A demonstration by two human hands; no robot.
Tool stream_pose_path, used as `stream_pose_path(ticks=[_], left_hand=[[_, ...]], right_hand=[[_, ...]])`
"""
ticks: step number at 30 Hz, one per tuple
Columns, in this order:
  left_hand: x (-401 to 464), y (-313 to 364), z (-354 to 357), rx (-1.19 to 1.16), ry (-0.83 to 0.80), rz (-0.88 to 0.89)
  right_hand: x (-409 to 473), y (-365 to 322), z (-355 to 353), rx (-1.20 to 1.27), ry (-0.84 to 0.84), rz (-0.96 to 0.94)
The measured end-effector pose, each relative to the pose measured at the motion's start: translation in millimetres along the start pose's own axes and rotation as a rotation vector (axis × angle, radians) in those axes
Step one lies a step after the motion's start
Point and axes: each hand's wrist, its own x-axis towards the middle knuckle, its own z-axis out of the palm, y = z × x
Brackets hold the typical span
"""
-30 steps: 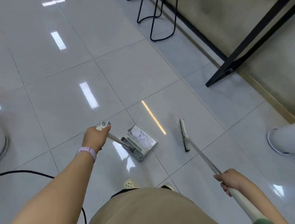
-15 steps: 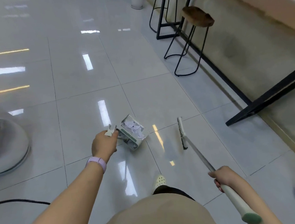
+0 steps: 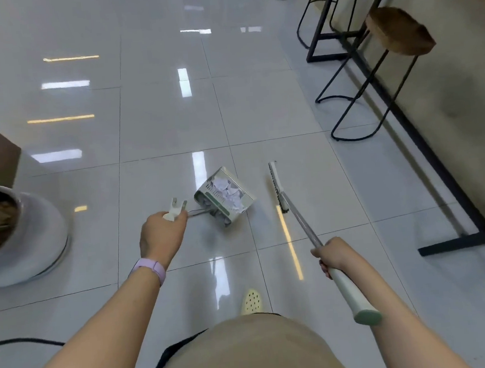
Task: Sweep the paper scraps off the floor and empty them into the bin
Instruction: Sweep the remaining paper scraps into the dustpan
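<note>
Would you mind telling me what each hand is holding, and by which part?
The left hand grips the dustpan by its handle's top end; the right hand grips the broom partway up its handle.

Bright, even indoor light; streaks of ceiling-lamp glare on glossy floor tiles [image 3: 173, 125]; soft motion blur and wide-angle bending toward frame edges.
</note>
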Motion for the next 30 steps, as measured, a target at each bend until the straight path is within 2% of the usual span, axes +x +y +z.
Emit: stream_pose_path(ticks=[4, 10, 16, 20, 30], left_hand=[[58, 49, 16, -0.055, 0.021, 0.051], [157, 94, 3, -0.133, 0.109, -0.036], [316, 158, -17, -0.072, 0.098, 0.059], [423, 221, -45, -0.107, 0.086, 0.047], [665, 380, -78, -0.393, 0.240, 0.018]], right_hand=[[51, -96, 1, -0.047, -0.050, -0.070], [96, -257, 17, -0.193, -0.066, -0.152], [146, -419, 42, -0.291, -0.022, -0.262], [158, -516, 44, -0.336, 0.019, -0.270], [232, -775, 14, -0.205, 0.132, -0.391]])
